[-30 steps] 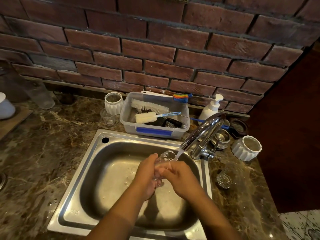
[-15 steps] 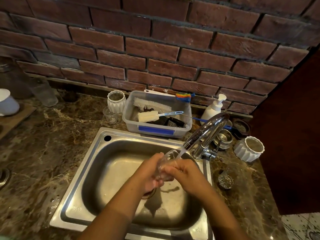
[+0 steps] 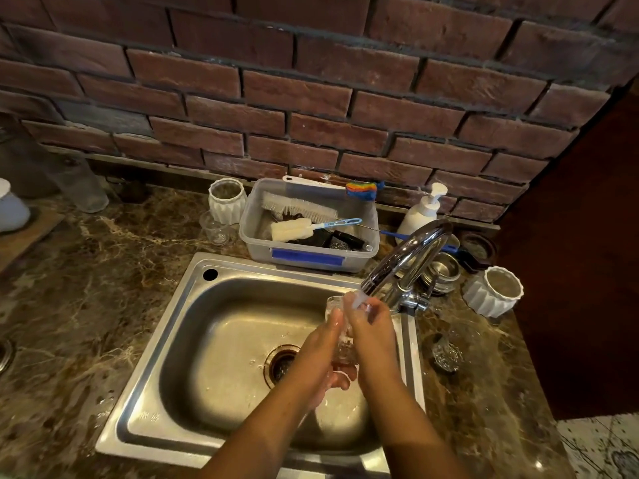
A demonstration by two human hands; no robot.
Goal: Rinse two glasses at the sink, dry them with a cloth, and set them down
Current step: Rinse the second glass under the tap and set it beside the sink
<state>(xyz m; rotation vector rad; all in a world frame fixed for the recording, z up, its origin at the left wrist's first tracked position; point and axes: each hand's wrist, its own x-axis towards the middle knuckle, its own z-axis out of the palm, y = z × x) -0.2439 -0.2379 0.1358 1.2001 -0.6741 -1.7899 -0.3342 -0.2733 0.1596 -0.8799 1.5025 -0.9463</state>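
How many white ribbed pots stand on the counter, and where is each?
2. One white ribbed pot stands left of the plastic tub, near the wall; the other stands right of the tap, near the counter's right edge. None appears hidden.

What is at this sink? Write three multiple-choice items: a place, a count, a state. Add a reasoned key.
1. The soap bottle stands: A) on the floor B) behind the tap, by the brick wall C) on a shelf.
2. The counter holds how many white ribbed cups? A) one B) two C) four.
3. The glass held by the left hand and right hand is: A) under running water B) wrapped in a cloth C) in pieces.
Key: 1 B, it stands at the wall. 2 B, one on each side of the tub. 3 A, the tap's stream hits it.
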